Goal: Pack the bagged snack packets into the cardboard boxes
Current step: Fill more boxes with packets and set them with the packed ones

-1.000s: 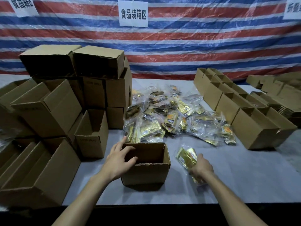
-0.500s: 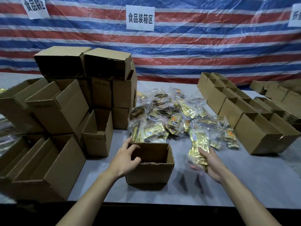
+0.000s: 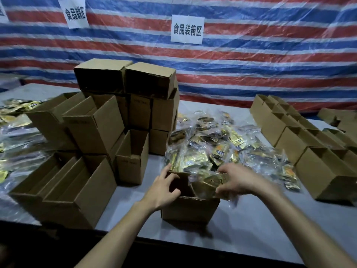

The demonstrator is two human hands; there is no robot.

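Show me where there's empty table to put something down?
Bare table lies near the front edge, between the open box and the right row of boxes. A narrower strip runs left of the open box. The packet pile and the stacked boxes crowd the rest.

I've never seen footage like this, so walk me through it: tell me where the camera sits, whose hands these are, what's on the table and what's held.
No machine: a person works bare-handed, filmed by a camera on their head looking down. The left hand grips the rim of an open cardboard box; the right hand holds a clear bag of gold snack packets at its opening. On the table lie a pile of such bags, stacked empty boxes at left, a row of boxes at right.
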